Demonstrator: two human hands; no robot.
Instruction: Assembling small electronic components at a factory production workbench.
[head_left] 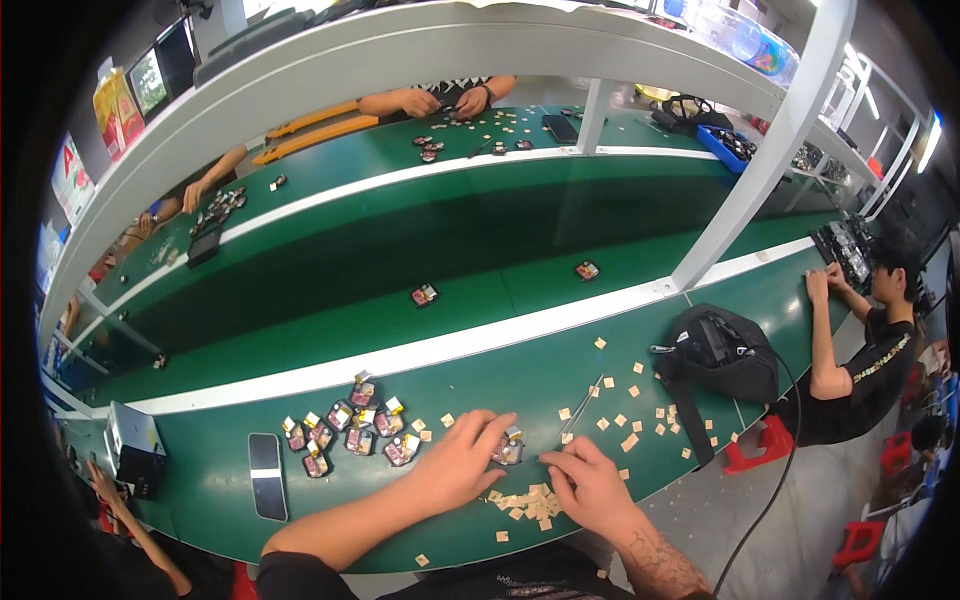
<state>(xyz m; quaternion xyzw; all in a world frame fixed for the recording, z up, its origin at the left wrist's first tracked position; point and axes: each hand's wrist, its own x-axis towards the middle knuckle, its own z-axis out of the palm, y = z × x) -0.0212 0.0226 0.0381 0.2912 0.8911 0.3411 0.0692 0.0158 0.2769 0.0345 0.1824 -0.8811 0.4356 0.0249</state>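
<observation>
Small dark module (508, 449): on the green bench (210, 470), between both hands as I watch remotely
Left hand (455, 468): thumb and forefinger around the module; I cannot tell whether they grip it
Right hand (590, 487): fingertips drawn together just beside it; I cannot tell what they pinch
Blue bin (730, 148): across from me, holding dark parts
Black bag (718, 355): contents hidden from me

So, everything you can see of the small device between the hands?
The small device looks like a dark, plastic-cased unit with reddish and pale, shiny patches on its face and a yellowish bit near the top. It is over the green tabletop, the left hand at its left edge, the right hand just right of it, contact unclear.
</observation>
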